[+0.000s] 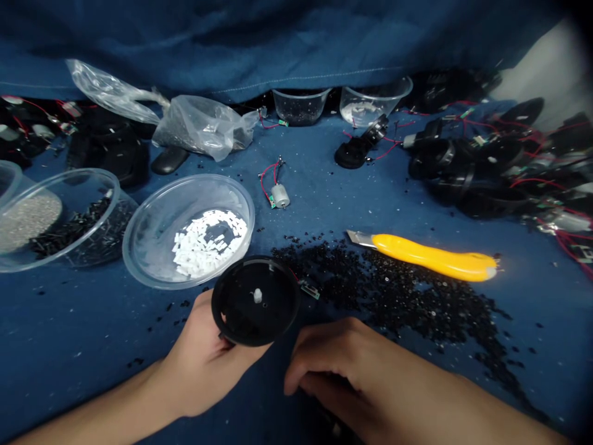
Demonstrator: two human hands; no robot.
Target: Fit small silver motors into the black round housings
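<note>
Left hand (206, 358) beneath disc (254, 320) (black)

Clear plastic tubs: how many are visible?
5: a tub at the left edge, the black-piece tub beside it, the white-piece tub beyond the left hand, two tubs at the back. More may be hidden.

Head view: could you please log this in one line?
left hand: holding round black part; right hand: curled, contents hidden; yellow knife: by black bits
</note>
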